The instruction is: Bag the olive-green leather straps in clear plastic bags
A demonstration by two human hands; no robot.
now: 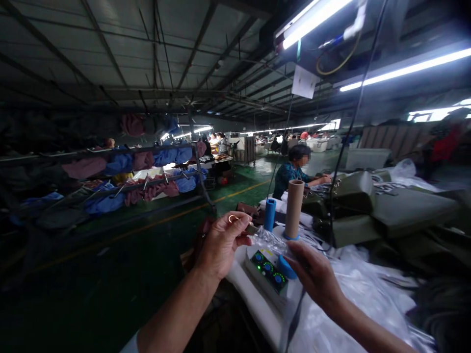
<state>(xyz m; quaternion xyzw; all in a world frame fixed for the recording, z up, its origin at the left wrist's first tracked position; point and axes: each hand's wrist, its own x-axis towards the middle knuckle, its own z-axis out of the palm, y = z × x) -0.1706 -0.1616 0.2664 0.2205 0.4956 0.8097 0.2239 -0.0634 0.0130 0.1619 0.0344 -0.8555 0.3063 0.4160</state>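
My left hand (222, 245) is closed in a pinch, with a small shiny ring (232, 218) showing at its fingers. Crumpled clear plastic (270, 240) stretches from its fingertips to my right hand (312, 269), whose fingers are pressed together at the plastic's other end. Below the plastic lies a control box (268, 272) with three blue knobs and a green light. Behind my hands stand a blue cylinder (270, 215) and a taller brown cardboard tube (295, 208), both upright.
Clear plastic bags (353, 294) cover the table at right, near dark green padded pieces (415, 208). A person (290, 171) works beyond the tube. Racks of cloth (147, 157) stand left; a dark cord hangs at right.
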